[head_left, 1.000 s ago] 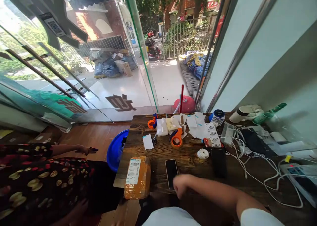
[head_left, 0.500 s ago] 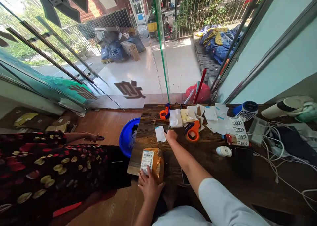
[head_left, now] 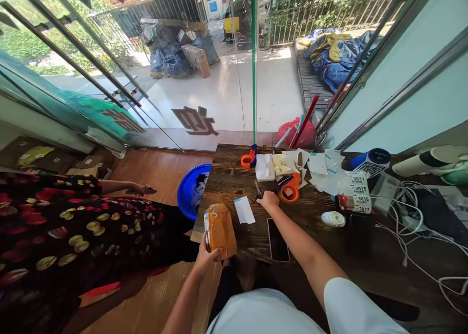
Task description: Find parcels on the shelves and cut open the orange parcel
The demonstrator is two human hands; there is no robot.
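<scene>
My left hand point(head_left: 204, 257) grips the lower edge of a yellow-brown parcel point(head_left: 220, 229) and holds it tilted up off the near left corner of the dark wooden table point(head_left: 234, 183). My right hand point(head_left: 268, 199) reaches forward and closes on a pair of scissors point(head_left: 258, 191), just left of an orange tape dispenser point(head_left: 289, 187). A white slip of paper point(head_left: 244, 209) lies between the parcel and my right hand. A black phone point(head_left: 277, 239) rests flat under my right forearm.
Another person in a dark dress with red and yellow spots point(head_left: 73, 226) stands at the left, holding something in one hand point(head_left: 141, 189). A blue basin point(head_left: 192, 190) sits beside the table. Labels point(head_left: 356, 192), a white tape roll point(head_left: 333, 219), cables point(head_left: 413, 236) and a second orange dispenser point(head_left: 249, 158) cover the table.
My left hand has lifted the parcel from flat on the table to tilted upright. My right hand moved from the white slip rightward onto the scissors. The view tipped down.
</scene>
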